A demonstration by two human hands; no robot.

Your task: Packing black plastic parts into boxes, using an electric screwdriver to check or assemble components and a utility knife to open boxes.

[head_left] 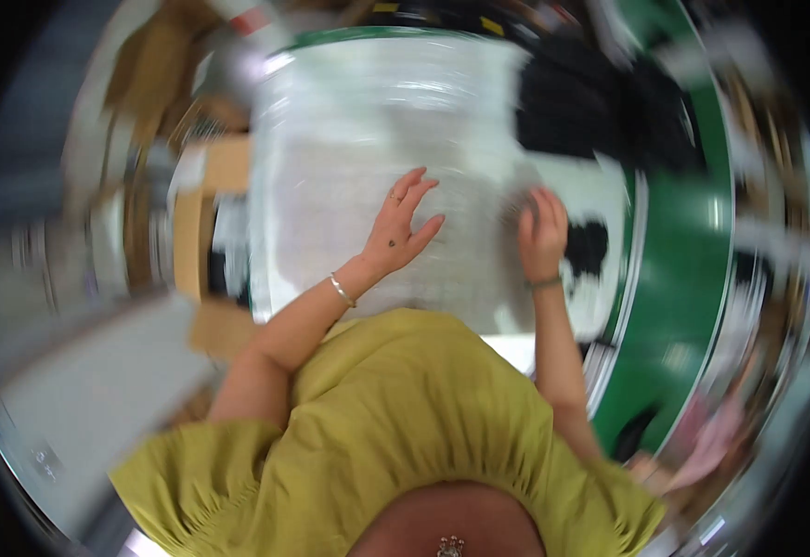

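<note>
My left hand [404, 223] hovers over the middle of a pale, shiny table top [330, 167], its fingers stretched out and apart with nothing in them. To its right, my right hand [543, 232] is over the table's right part, blurred by motion. Its fingers point away from me, and I cannot make out whether they hold anything. Just right of that hand lies a small black piece [588, 247] that looks like cloth. Farther back on the right is a large dark heap [576, 97], perhaps folded fabric, too smeared to tell.
An open cardboard box [191, 243] with grey and black contents stands against the table's left side. More brown boxes [156, 70] are at the far left. Along the right runs a green surface [679, 269]. Something pink [716, 436] shows at the lower right.
</note>
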